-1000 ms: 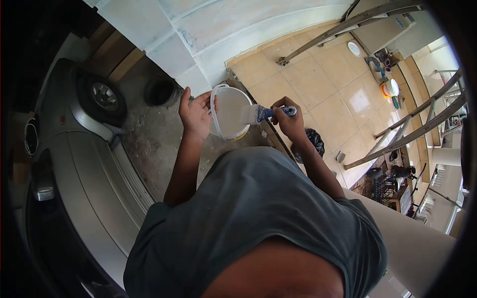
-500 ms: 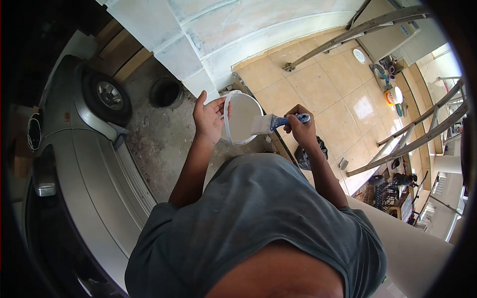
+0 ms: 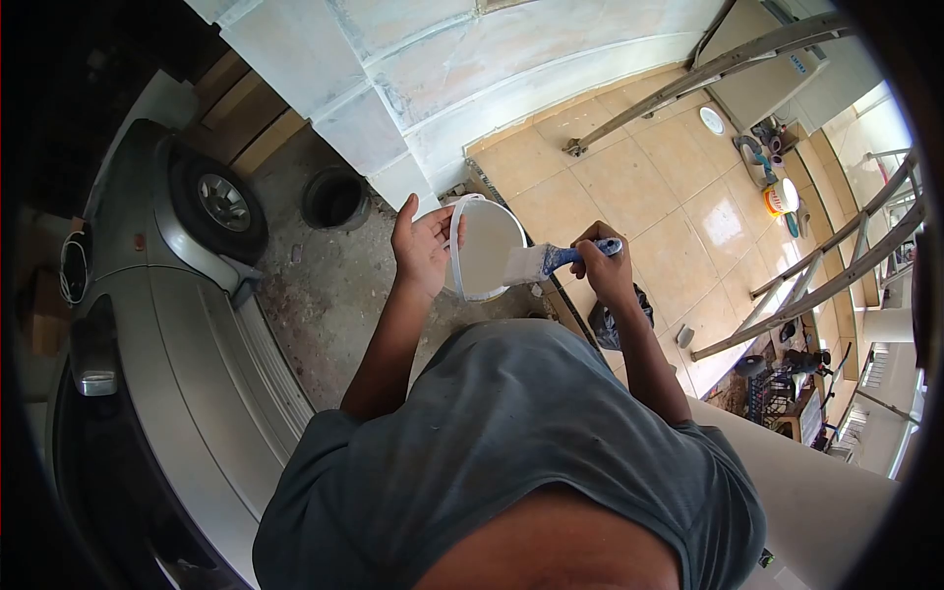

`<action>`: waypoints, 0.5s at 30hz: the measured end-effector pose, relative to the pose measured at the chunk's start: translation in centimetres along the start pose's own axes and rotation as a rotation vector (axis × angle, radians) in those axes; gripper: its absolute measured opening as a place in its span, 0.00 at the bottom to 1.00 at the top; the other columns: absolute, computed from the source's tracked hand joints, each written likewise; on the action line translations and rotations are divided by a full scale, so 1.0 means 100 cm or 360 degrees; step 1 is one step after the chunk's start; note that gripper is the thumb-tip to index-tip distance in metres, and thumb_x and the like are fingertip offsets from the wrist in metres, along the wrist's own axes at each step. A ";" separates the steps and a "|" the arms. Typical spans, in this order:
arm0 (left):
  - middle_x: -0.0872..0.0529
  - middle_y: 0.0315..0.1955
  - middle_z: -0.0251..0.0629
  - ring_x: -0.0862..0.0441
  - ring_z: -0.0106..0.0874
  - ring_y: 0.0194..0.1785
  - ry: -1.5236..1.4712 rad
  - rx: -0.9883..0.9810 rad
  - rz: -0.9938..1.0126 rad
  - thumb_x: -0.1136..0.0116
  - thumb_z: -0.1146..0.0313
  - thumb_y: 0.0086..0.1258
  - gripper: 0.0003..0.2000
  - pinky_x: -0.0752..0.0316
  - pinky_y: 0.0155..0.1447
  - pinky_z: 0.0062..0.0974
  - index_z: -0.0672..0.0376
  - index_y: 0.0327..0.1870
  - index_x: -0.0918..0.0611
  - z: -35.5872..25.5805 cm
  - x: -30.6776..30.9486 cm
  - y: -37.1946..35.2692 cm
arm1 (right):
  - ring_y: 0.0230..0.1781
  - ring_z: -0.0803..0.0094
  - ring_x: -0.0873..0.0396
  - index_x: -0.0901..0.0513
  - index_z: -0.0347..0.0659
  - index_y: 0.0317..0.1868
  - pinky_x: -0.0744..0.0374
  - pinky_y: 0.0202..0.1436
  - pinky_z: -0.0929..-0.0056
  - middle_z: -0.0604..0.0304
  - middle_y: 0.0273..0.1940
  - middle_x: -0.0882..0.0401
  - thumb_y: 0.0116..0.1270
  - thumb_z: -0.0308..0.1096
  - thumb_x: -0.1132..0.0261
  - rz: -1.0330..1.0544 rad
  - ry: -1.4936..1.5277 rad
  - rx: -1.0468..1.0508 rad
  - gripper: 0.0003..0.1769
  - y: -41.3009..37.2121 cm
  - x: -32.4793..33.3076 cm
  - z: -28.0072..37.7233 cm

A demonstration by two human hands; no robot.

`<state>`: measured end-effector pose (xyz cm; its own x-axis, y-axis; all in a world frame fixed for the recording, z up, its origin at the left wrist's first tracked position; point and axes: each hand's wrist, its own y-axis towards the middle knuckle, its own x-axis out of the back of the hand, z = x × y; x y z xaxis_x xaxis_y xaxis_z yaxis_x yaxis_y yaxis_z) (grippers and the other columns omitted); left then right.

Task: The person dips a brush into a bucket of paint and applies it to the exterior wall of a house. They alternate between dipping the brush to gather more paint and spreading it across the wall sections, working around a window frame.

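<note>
The left hand (image 3: 423,251) is spread, thumb apart from the fingers, which meet the near-side rim and white handle of the bucket (image 3: 492,246); whether they bear its weight cannot be told. The right hand (image 3: 604,267) is closed on the blue handle of the paintbrush (image 3: 559,258), its pale bristles at the bucket's mouth, opposite the left hand.

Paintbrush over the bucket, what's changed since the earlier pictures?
The paintbrush has shifted slightly relative to the bucket, toward the side of its opening nearest the person. The right hand still holds it; the left hand stays at the bucket's rim.
</note>
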<state>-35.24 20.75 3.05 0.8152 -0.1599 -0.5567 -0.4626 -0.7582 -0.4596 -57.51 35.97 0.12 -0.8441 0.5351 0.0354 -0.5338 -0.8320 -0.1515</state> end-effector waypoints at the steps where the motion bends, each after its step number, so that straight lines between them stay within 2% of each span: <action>1: 0.21 0.41 0.43 0.24 0.31 0.43 -0.0012 0.0001 -0.0011 0.53 0.34 0.62 0.41 0.32 0.52 0.26 0.74 0.53 0.25 0.000 -0.001 0.000 | 0.16 0.76 0.24 0.25 0.33 0.27 0.29 0.18 0.76 0.57 0.19 0.23 0.58 0.26 0.43 0.0000 0.0009 -0.0001 0.05 0.000 0.000 0.000; 5: 0.23 0.48 0.46 0.26 0.33 0.50 0.0046 -0.0004 0.0083 0.55 0.33 0.62 0.43 0.33 0.58 0.28 0.76 0.55 0.27 0.000 0.004 0.002 | 0.16 0.75 0.24 0.25 0.33 0.26 0.28 0.20 0.75 0.57 0.19 0.23 0.58 0.26 0.43 -0.0031 -0.0019 -0.0040 0.05 -0.002 0.001 -0.002; 15: 0.24 0.48 0.47 0.26 0.34 0.51 0.0047 0.0003 0.0087 0.54 0.34 0.62 0.43 0.34 0.59 0.28 0.77 0.55 0.27 -0.003 0.005 -0.001 | 0.18 0.76 0.25 0.25 0.32 0.29 0.27 0.22 0.77 0.57 0.23 0.24 0.61 0.26 0.46 -0.0013 0.0001 -0.0103 0.06 -0.011 0.000 0.000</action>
<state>-34.71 20.52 3.02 0.7986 -0.2194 -0.5605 -0.5071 -0.7468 -0.4302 -56.96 36.93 0.29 -0.8396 0.5420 0.0361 -0.5362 -0.8164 -0.2146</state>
